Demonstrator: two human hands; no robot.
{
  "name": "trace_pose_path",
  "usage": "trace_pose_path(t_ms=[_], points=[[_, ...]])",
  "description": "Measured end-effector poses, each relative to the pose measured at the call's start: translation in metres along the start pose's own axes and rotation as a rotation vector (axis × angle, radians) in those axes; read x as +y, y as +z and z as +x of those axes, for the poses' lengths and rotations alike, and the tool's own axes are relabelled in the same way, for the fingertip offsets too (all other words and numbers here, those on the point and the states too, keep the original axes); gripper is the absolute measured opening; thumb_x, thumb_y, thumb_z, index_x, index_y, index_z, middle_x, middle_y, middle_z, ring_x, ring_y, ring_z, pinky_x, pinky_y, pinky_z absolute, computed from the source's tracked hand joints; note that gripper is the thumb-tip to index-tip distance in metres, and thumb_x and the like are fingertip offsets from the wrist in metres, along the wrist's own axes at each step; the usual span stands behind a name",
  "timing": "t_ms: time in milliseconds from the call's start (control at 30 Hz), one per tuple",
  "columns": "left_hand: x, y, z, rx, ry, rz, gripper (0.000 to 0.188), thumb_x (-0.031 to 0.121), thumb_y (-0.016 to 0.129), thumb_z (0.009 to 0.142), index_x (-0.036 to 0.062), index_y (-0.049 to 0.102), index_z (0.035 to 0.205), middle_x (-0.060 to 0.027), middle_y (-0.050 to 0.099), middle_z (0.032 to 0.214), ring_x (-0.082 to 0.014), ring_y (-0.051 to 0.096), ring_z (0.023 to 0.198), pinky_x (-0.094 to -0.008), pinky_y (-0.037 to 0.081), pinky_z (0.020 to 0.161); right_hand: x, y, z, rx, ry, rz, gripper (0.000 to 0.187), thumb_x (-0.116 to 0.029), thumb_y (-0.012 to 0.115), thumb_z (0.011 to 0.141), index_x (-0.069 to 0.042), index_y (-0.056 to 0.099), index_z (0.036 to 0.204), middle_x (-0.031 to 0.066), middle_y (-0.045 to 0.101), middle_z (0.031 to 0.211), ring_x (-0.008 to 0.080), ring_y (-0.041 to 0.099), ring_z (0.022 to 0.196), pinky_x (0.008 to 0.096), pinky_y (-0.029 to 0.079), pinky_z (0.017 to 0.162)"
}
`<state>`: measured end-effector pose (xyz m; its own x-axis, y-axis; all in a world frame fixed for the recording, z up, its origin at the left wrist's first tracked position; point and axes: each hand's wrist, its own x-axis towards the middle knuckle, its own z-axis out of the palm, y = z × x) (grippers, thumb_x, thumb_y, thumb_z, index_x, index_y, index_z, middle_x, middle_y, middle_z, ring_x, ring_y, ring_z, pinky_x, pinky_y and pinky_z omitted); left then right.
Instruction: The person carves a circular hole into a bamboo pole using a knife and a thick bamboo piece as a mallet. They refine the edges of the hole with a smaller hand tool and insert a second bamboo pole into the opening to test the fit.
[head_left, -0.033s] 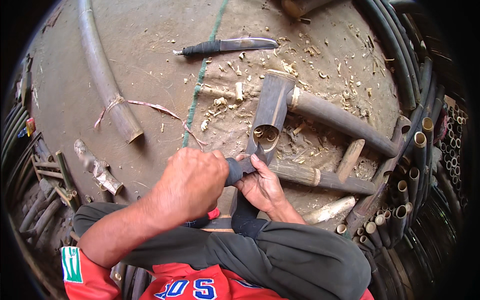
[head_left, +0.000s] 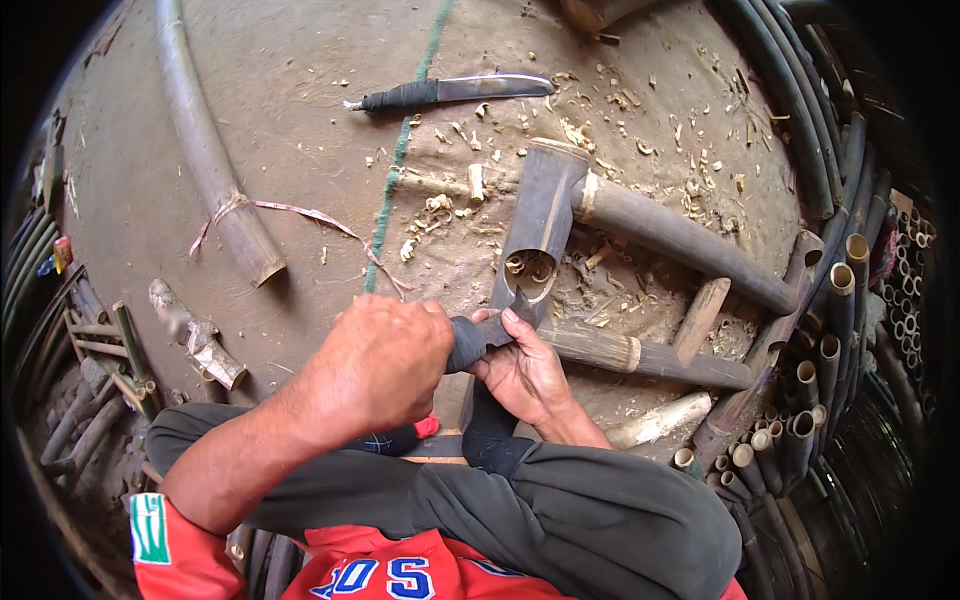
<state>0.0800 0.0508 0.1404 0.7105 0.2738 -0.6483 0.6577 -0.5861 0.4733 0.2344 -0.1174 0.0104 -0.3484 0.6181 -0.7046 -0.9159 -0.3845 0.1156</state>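
Note:
My left hand (head_left: 388,360) is closed in a fist round the dark, cloth-wrapped handle of a short knife (head_left: 494,332). Its blade points up and right to the oval opening in a thick dark bamboo tube (head_left: 541,212). The tip is at the near edge of that opening; whether it is cutting in cannot be made out. With the palm turned up, my right hand (head_left: 528,378) pinches the blade, thumb on top and fingers beneath. Curled shavings lie inside the opening. Below my hands, the tube's near end is partly hidden.
A second, larger knife (head_left: 455,92) lies beyond the tube. Joined to it on the right are bamboo branches (head_left: 690,245). A long bamboo pole (head_left: 215,130) and a short log (head_left: 195,335) rest at left. Pale shavings litter the ground; cut bamboo (head_left: 800,430) crowds the right side.
My left hand and the knife handle have shifted very slightly left, and my left sleeve has moved a little right. My right hand keeps its place on the blade.

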Motion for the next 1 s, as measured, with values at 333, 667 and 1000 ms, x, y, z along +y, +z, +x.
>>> trace_pose_path(t_ms=[333, 667, 1000], points=[[0.076, 0.134, 0.018, -0.069, -0.438, -0.849, 0.061, 0.024, 0.077, 0.080, -0.0183, 0.054, 0.118, -0.0407, 0.070, 0.099, -0.0555, 0.071, 0.099, -0.0569, 0.057, 0.092, -0.063, -0.012, -0.012, 0.376, 0.031, -0.916, 0.045, -0.035, 0.052, 0.102, 0.003, 0.071, 0.088, 0.0120, 0.067, 0.069, 0.0178, 0.056, 0.045, 0.0304, 0.049, 0.043], [0.066, 0.156, -0.005, 0.042, -0.497, -1.064, 0.063, 0.024, 0.088, 0.078, -0.0012, 0.062, 0.130, -0.0214, 0.074, 0.113, -0.0307, 0.071, 0.110, -0.0423, 0.053, 0.101, -0.043, 0.000, -0.035, 0.332, -0.062, -1.100, 0.037, -0.029, 0.050, 0.108, 0.000, 0.069, 0.097, 0.0081, 0.067, 0.077, 0.0135, 0.061, 0.055, 0.0275, 0.051, 0.048], [0.022, 0.005, 0.021, 0.280, -0.551, -0.090, 0.034, 0.017, 0.083, 0.069, -0.0008, 0.073, 0.096, -0.0210, 0.076, 0.085, -0.0388, 0.077, 0.083, -0.0499, 0.059, 0.079, -0.032, 0.035, 0.020, 0.081, -0.242, -0.228, 0.029, -0.026, 0.054, 0.109, 0.000, 0.062, 0.118, 0.0165, 0.072, 0.096, 0.0255, 0.072, 0.076, 0.0403, 0.061, 0.062]])
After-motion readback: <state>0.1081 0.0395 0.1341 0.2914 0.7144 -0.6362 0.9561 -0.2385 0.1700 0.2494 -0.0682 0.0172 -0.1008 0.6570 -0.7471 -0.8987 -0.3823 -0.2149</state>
